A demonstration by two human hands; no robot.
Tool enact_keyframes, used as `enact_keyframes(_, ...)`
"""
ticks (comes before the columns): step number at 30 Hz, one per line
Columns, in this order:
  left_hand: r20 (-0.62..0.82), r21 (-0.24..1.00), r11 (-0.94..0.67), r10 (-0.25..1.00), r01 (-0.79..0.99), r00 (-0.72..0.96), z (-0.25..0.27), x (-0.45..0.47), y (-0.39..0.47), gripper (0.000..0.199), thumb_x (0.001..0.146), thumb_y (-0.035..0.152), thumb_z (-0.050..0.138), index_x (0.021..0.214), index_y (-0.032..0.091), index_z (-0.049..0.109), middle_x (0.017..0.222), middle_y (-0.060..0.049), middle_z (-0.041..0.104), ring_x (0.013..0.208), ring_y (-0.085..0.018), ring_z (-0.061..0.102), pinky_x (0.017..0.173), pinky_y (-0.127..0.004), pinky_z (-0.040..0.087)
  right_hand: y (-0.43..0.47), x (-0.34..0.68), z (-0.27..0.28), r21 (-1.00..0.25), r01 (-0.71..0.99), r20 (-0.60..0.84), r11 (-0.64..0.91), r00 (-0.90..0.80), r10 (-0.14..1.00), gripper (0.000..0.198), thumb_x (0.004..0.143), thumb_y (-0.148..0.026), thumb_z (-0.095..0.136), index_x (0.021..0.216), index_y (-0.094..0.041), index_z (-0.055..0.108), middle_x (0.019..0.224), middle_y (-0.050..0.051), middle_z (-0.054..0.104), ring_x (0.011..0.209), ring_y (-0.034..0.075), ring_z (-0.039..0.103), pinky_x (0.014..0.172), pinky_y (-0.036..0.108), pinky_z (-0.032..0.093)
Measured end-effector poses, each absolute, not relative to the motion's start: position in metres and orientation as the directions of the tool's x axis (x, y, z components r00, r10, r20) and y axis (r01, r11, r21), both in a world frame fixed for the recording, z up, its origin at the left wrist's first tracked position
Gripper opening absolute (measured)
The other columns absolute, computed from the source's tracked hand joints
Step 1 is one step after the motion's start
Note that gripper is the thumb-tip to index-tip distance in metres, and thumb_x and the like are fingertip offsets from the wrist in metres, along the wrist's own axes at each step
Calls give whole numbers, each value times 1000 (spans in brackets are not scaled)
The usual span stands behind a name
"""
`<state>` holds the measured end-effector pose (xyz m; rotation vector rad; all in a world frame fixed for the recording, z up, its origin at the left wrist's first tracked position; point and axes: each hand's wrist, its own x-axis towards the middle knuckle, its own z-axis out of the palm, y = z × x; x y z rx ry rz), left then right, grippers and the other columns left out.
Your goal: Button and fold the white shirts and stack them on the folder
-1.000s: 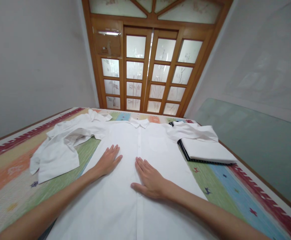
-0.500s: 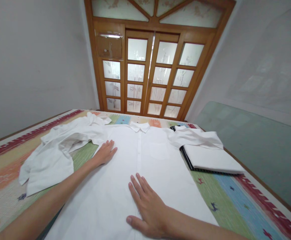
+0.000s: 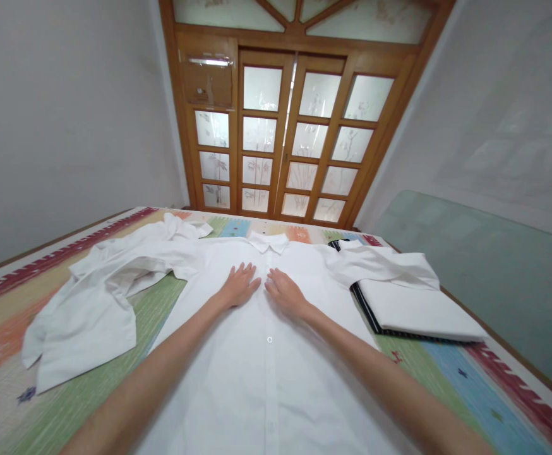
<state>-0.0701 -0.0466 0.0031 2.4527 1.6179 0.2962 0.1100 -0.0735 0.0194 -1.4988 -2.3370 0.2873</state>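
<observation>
A white button-up shirt (image 3: 228,373) lies spread front up, its collar (image 3: 268,242) at the far end and its button strip running down the middle. My left hand (image 3: 240,285) rests flat on the upper chest, just left of the buttons, fingers apart. Close by on the other side of the strip, my right hand (image 3: 285,292) lies on the cloth with its fingers extended. Neither hand grips anything. One crumpled sleeve (image 3: 98,303) stretches out to the left. The other sleeve (image 3: 392,266) lies across a folded white cloth (image 3: 422,309) at the right.
Beneath the shirt is a colourful striped, patterned cover (image 3: 162,313). Something black with pale stripes (image 3: 368,309) lies under the folded white cloth. A pale green glass-like panel (image 3: 484,272) stands along the right edge. Wooden glazed doors (image 3: 283,133) are behind the far end.
My left hand has slid right toward the button strip. My right hand has moved farther away from me, up to the chest area. Both hands are now side by side.
</observation>
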Motion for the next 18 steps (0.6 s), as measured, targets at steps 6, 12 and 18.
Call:
enact_keyframes(6, 134, 212, -439, 898, 873, 418, -4, -64, -55, 58, 98, 47, 24, 144, 14, 40, 153, -14, 36, 145, -30, 23, 117, -54, 15, 3, 99, 28, -303, 937, 221, 176, -110, 969, 31, 95, -27, 44, 107, -10, 67, 112, 15, 69, 110, 23, 59, 92, 30, 42)
enact_keyframes(12, 160, 167, -506, 861, 846, 483, -2, -64, -57, 55, 99, 46, 26, 143, 17, 42, 151, -11, 40, 144, -29, 26, 116, -56, 19, 41, 85, 26, -240, 970, 145, 45, -10, 989, 32, 92, -33, 50, 110, -12, 66, 112, 16, 68, 104, 24, 64, 83, 28, 45)
enact_keyframes(18, 197, 127, -644, 762, 755, 617, -2, -62, -57, 53, 100, 42, 24, 140, 14, 44, 148, -12, 44, 142, -26, 32, 116, -51, 23, 60, 82, 23, -238, 971, 104, 6, 19, 994, 33, 91, -26, 50, 112, -8, 67, 113, 22, 67, 106, 25, 64, 84, 28, 45)
